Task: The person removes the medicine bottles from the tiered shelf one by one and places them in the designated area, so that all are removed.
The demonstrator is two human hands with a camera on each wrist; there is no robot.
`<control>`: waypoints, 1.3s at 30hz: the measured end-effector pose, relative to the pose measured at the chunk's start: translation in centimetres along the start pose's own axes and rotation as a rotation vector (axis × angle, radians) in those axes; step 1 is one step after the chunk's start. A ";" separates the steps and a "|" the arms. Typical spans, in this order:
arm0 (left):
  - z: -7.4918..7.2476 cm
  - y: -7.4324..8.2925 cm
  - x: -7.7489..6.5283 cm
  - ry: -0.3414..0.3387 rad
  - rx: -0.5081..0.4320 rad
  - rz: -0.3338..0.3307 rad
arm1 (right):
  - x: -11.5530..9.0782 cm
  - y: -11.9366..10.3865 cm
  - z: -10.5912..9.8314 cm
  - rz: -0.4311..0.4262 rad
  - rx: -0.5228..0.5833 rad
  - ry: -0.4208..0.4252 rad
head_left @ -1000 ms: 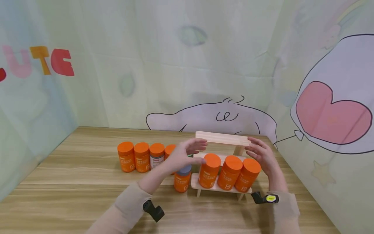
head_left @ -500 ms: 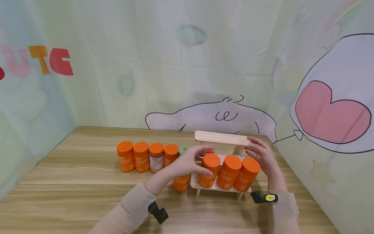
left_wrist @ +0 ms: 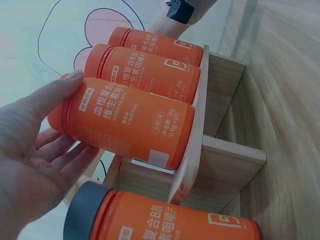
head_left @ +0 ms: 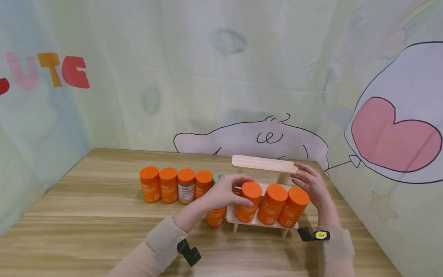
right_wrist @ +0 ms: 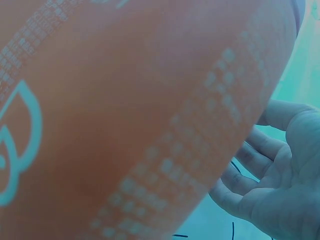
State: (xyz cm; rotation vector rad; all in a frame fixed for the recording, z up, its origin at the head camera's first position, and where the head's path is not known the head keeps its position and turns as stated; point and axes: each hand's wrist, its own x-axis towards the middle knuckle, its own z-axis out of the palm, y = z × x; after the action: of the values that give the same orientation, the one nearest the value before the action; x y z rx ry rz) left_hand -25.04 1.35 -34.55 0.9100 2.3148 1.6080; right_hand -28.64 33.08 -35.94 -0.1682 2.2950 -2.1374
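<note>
A small stepped wooden shelf bears three orange supplement bottles on its lowest tier. With thumb and fingers about its lid, my left hand grips the leftmost bottle. The middle bottle and the right bottle stand close together. At the shelf's right end is my right hand, fingers loosely bent at the end of the top plank. In the right wrist view a bottle fills most of the picture. An orange bottle with a dark lid stands left of the shelf, its lid hidden in the head view.
Several orange-lidded bottles, among them an orange bottle and one with a white label, stand in a row on the wooden table. A green-lidded container shows behind my left hand. A printed cloth hangs behind.
My left hand has moved right and slightly down, its thumb going from the lid's left side to the leftmost bottle's front. My right hand and the bottles have stayed in place.
</note>
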 end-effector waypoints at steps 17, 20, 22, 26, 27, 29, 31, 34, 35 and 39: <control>-1.7 0.2 -1.0 0.064 -0.115 -0.007 | -0.1 0.0 0.2 -0.013 0.025 -0.008; -2.8 0.8 -1.5 0.107 -0.111 0.009 | -0.1 0.0 0.2 -0.013 0.026 -0.008; -3.6 1.1 -1.8 0.143 -0.121 0.022 | -0.1 0.0 0.2 -0.014 0.026 -0.009; -5.4 1.4 -2.3 0.212 -0.158 0.065 | -0.1 0.0 0.2 -0.019 0.025 -0.008; -5.9 1.5 -2.5 0.227 -0.168 0.074 | -0.1 0.0 0.2 -0.020 0.025 -0.009; -6.7 1.7 -2.8 0.248 -0.174 0.089 | -0.1 0.0 0.2 -0.021 0.025 -0.009; -7.4 1.8 -3.3 0.261 -0.173 0.096 | -0.1 0.0 0.1 -0.021 0.026 -0.008; -8.3 2.0 -3.9 0.272 -0.167 0.102 | -0.1 0.0 0.1 -0.019 0.026 -0.003; -8.6 1.9 -4.0 0.276 -0.161 0.107 | -0.1 0.0 0.0 -0.017 0.025 -0.001; -9.8 1.6 -4.8 0.300 -0.130 0.097 | 0.0 0.0 0.0 -0.012 0.022 0.000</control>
State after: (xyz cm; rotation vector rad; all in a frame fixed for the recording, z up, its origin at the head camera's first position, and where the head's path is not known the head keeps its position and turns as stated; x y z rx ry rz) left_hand -25.24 -8.78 -30.15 0.8114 2.3466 2.0344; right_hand -28.61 33.08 -35.99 -0.1828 2.2760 -2.1670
